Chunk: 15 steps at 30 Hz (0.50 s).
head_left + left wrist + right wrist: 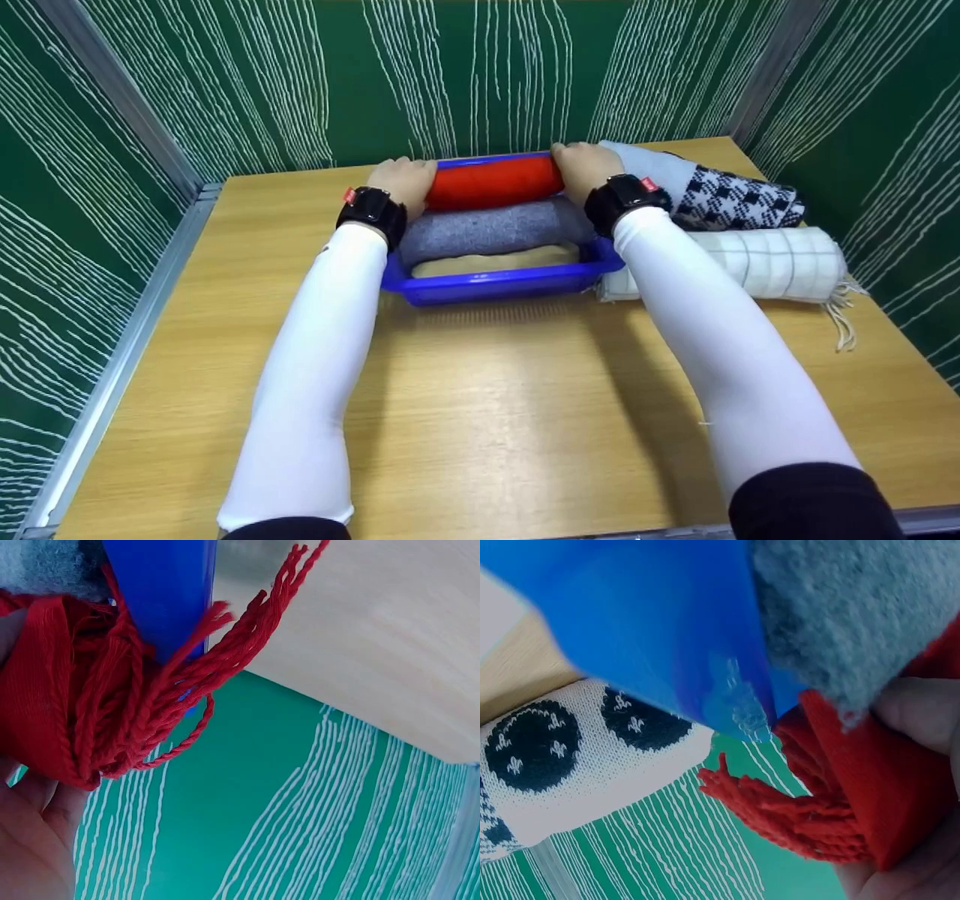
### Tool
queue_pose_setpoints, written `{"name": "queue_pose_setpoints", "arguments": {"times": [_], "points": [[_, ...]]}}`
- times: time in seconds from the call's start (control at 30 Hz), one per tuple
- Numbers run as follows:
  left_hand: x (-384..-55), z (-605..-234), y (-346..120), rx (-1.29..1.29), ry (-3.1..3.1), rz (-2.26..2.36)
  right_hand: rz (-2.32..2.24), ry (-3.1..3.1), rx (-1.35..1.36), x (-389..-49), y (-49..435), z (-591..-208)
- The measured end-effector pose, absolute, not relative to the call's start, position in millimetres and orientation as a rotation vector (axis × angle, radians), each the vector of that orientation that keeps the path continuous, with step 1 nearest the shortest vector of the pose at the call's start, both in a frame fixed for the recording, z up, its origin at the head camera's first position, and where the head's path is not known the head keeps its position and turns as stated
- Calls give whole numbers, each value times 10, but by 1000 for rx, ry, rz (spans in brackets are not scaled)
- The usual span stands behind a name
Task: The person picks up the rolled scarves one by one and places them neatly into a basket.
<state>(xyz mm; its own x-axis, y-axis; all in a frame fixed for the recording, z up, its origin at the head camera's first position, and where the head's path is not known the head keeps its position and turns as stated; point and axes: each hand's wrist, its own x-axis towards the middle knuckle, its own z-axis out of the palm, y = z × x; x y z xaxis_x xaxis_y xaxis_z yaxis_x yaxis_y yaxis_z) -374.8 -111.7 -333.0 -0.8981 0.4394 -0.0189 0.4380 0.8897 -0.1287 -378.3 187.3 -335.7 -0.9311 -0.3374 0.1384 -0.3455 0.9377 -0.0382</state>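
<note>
A rolled red scarf (496,183) lies at the back of a blue plastic basket (487,285), with fringe at its ends in both wrist views. My left hand (405,182) grips the scarf's left end, its fingers curled round the roll in the left wrist view. At the other end my right hand (589,169) grips it, the thumb on the near side in the right wrist view. In front of the red roll sit a grey rolled scarf (487,231) and a tan roll (495,262), both inside the basket.
Right of the basket, a black-and-white patterned knit roll (735,199) lies beside a white checked scarf (780,262) with loose fringe. Green walls (360,90) with white wavy lines enclose the wooden table (480,420).
</note>
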Motion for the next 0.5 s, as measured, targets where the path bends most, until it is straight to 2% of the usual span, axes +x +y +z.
{"name": "queue_pose_setpoints", "arguments": {"times": [0.5], "points": [[-3607, -3175, -1198, -729, -3087, 85, 154, -3065, 616, -3753, 1930, -3281]]}}
